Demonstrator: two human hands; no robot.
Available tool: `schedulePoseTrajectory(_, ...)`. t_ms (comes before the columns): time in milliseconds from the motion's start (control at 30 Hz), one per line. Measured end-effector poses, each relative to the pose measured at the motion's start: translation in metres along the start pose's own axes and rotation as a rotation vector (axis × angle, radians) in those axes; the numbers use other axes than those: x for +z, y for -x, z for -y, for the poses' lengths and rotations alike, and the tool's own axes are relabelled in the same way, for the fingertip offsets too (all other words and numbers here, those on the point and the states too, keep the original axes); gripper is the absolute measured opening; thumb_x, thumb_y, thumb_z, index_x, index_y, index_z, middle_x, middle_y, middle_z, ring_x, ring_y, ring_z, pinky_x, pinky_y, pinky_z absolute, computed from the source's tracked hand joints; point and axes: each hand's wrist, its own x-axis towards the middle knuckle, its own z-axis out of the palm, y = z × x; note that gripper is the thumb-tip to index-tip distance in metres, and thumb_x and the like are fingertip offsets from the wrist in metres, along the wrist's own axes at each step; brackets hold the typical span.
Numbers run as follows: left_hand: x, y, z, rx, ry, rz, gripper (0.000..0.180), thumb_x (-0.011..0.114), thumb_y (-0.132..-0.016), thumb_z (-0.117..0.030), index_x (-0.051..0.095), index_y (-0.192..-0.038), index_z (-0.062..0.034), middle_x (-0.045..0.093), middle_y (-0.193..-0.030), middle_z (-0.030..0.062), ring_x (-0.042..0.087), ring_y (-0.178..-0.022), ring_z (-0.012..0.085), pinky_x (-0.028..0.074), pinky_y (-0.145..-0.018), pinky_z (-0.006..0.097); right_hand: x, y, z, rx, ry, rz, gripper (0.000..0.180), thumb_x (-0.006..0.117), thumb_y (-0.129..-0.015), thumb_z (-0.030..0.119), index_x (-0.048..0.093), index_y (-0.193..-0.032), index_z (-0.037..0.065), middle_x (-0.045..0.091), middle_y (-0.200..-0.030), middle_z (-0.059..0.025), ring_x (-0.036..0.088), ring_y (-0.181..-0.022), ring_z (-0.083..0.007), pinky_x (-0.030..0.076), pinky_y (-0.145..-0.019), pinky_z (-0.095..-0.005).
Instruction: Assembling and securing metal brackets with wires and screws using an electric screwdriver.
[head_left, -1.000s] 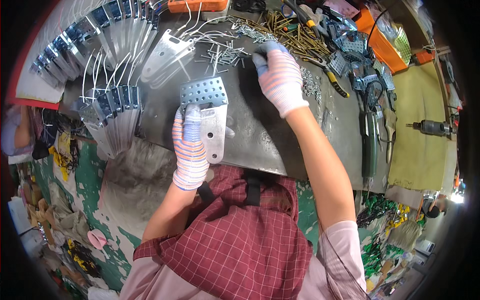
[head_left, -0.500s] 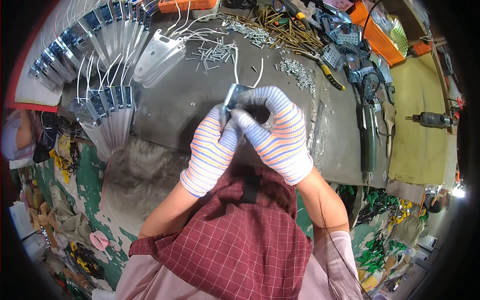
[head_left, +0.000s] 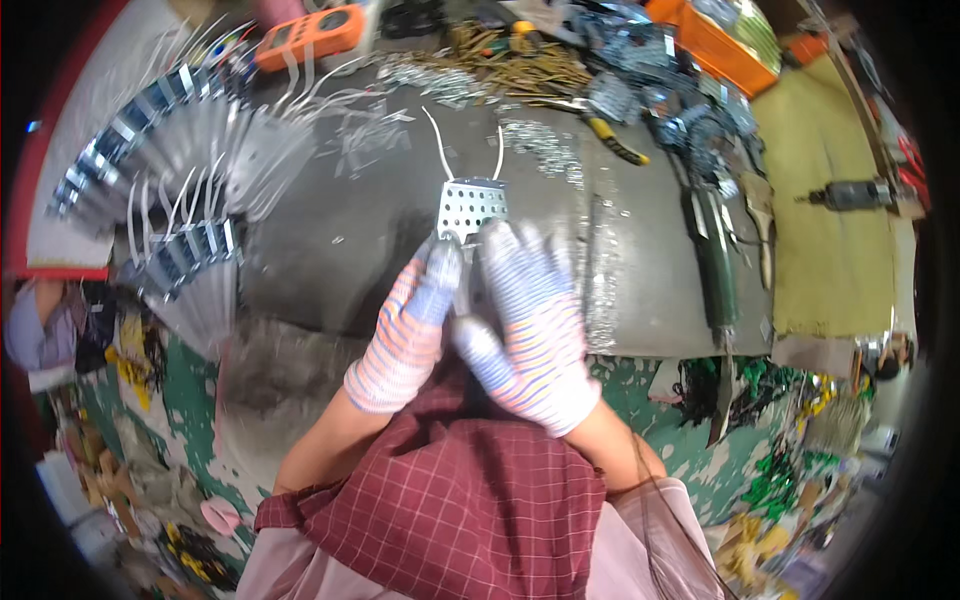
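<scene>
A small perforated metal plate (head_left: 473, 205) with a bent far edge is in front of me, its holed face turned up. Two white wires (head_left: 437, 140) rise from its far side. My left hand (head_left: 402, 335), in a striped knit glove, grips the plate's near left corner, thumb on top. In a matching glove, my right hand (head_left: 535, 335) has its fingers stretched out and its thumb apart. Its fingertips lie at the plate's near right corner; blur hides whether they touch it. The plate's near end is partly hidden between my hands.
Finished-looking metal pieces with white wires (head_left: 185, 255) stand fanned out at left. Small nuts (head_left: 545, 150), screws (head_left: 430, 80) and brass-coloured rods (head_left: 515, 60) lie at the back. Pliers (head_left: 612, 140), a green-handled tool (head_left: 715, 265) and an orange bin (head_left: 720, 45) are at right.
The plate has turned so its holed face shows. My right hand has opened out from its pinch and drawn back toward me. My view has shifted and blurred.
</scene>
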Motion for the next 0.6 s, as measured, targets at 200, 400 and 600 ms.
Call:
schedulePoseTrajectory(200, 0.067, 0.009, -0.017, 0.102, -0.320, 0.281, 0.047, 0.053, -0.096, -0.036, 0.045, -0.125, 0.0013, 0.055, -0.109, 0.0182, 0.058, -0.099, 0.0286, 0.045, -0.090, 0.035, -0.015, 0.029, -0.031, 0.103, -0.160, -0.167, 0.061, 0.062, -0.077, 0.018, 0.046, -0.134, 0.002, 0.045, -0.135, -0.0271, 0.043, -0.124, -0.0485, 0.029, -0.108, -0.0551)
schedulePoseTrajectory(400, 0.128, -0.039, -0.034, 0.070, -0.505, 0.690, 0.039, 0.055, -0.094, -0.025, 0.056, -0.123, 0.0006, 0.063, -0.105, 0.0182, 0.061, -0.103, 0.0304, 0.046, -0.090, 0.033, -0.052, 0.097, -0.083, 0.545, -0.367, -0.540, 0.058, 0.054, -0.081, -0.002, 0.040, -0.137, 0.003, 0.049, -0.134, -0.0173, 0.047, -0.125, -0.0267, 0.037, -0.105, -0.0385)
schedulePoseTrajectory(600, 0.186, -0.162, -0.028, 0.655, -1.091, 0.208, 0.025, 0.059, -0.087, -0.022, 0.066, -0.107, -0.0075, 0.066, -0.106, 0.0128, 0.061, -0.097, 0.0332, 0.048, -0.086, 0.041, -0.039, 0.098, -0.102, 0.549, -0.223, -0.852, 0.069, 0.053, -0.080, -0.007, 0.029, -0.144, 0.004, 0.039, -0.143, -0.0121, 0.040, -0.130, -0.0242, 0.029, -0.110, -0.0365)
